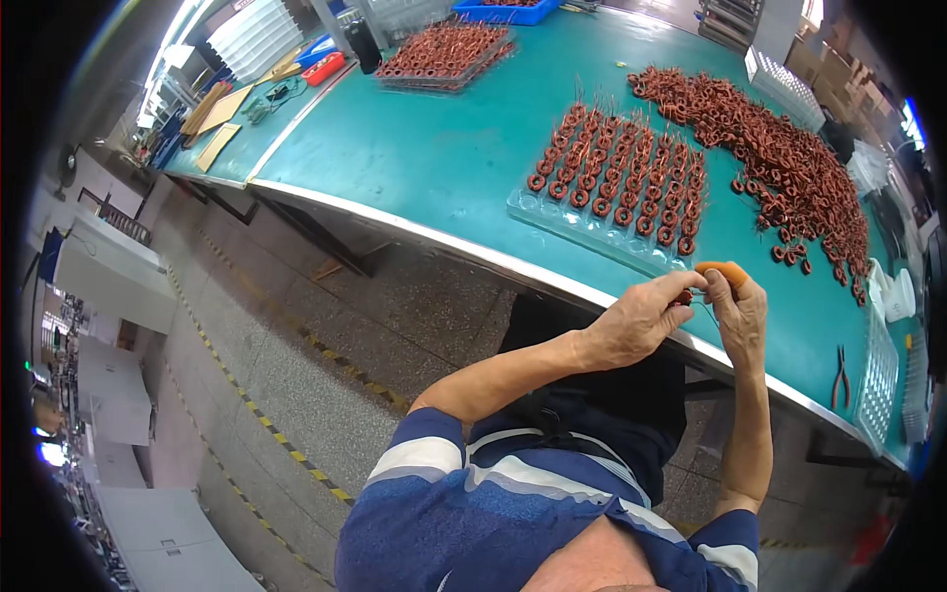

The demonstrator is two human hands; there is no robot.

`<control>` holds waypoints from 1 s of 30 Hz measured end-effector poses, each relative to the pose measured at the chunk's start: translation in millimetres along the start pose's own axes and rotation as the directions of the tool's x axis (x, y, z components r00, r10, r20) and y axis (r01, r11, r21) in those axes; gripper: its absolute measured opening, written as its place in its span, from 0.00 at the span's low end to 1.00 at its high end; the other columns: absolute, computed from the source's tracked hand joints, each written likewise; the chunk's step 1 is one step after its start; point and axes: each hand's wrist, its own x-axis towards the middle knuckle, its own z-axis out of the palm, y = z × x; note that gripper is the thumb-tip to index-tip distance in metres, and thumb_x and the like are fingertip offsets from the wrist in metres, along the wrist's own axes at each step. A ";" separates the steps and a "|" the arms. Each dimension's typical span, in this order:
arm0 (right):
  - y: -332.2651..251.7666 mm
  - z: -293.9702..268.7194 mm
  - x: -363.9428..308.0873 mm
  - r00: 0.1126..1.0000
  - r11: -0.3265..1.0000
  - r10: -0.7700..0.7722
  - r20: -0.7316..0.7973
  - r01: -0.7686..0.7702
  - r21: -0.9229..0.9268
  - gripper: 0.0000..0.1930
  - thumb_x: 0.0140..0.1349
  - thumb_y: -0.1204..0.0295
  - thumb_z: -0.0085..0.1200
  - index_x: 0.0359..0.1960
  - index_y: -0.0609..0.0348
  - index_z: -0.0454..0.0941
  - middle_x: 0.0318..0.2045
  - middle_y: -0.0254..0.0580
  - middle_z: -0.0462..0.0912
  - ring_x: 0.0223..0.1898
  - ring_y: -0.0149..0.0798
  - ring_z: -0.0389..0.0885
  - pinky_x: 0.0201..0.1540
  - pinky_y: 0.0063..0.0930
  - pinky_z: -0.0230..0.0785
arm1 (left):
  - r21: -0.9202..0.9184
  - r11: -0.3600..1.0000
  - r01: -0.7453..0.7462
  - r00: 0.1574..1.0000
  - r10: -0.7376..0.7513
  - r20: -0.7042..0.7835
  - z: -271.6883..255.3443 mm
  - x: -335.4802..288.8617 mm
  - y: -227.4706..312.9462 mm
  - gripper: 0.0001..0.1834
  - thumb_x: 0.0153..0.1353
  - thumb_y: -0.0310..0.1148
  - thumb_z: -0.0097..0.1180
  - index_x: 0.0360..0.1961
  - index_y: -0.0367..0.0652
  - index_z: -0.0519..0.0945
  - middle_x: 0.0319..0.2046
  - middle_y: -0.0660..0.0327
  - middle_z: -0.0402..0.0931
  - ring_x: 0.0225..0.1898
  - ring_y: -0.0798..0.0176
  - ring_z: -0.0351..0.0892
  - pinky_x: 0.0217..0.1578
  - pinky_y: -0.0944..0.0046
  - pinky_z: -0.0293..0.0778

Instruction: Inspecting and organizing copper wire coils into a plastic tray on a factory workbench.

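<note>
Over the table's front edge, my left hand [636,321] pinches a small copper-wound ring coil [683,297], mostly covered by the fingers. Close against it, my right hand [740,314] has thumb and forefinger pressed together at the coil's thin wire leads [703,299]; an orange cover [725,271] sits on one finger. Just beyond both hands lies a clear plastic tray [552,215], with ring coils [623,178] standing in rows and their leads pointing up. The tray's nearest strip holds no coils.
A large heap of loose coils [779,158] spreads at the right. Red-handled pliers [840,383] lie near the right front, beside a clear empty tray [878,380]. Another filled coil tray [444,54], a blue bin [508,12] and a red box [324,69] stand farther back.
</note>
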 end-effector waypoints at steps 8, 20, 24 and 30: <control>-39.2 18.5 -21.7 0.638 0.557 -0.767 -0.075 0.603 -0.572 0.05 0.56 0.81 0.59 0.35 0.65 0.80 0.25 0.42 0.74 0.22 0.44 0.74 0.24 0.31 0.66 | 0.198 0.980 -0.024 0.978 0.065 -0.201 -3.4 12.3 -4.4 0.13 0.64 0.25 0.52 0.50 0.37 0.73 0.30 0.56 0.74 0.30 0.66 0.75 0.33 0.66 0.73; -8.5 9.5 -21.8 0.971 0.976 -0.009 -0.238 0.061 0.211 0.13 0.67 0.67 0.52 0.35 0.66 0.82 0.31 0.35 0.79 0.32 0.29 0.74 0.37 0.21 0.65 | -0.446 0.858 0.253 0.964 -0.263 0.041 -13.2 7.2 -6.0 0.10 0.70 0.32 0.46 0.44 0.36 0.71 0.24 0.66 0.67 0.21 0.73 0.68 0.21 0.74 0.64; 14.5 22.0 -14.9 0.958 0.701 0.264 -0.112 -0.112 0.704 0.15 0.69 0.65 0.49 0.38 0.66 0.82 0.30 0.37 0.79 0.34 0.28 0.74 0.40 0.22 0.67 | -0.477 0.836 0.270 0.950 -0.311 -0.006 -6.8 6.6 -10.6 0.09 0.71 0.31 0.44 0.45 0.36 0.70 0.23 0.65 0.66 0.20 0.73 0.67 0.20 0.74 0.63; 20.5 20.2 -24.4 0.972 0.830 0.157 -0.172 -0.035 0.557 0.15 0.68 0.65 0.50 0.45 0.67 0.79 0.32 0.37 0.79 0.34 0.27 0.76 0.36 0.20 0.68 | -0.435 0.860 0.268 0.951 -0.308 -0.022 -16.9 4.5 -14.3 0.12 0.72 0.31 0.39 0.51 0.39 0.70 0.24 0.66 0.64 0.21 0.74 0.66 0.21 0.73 0.64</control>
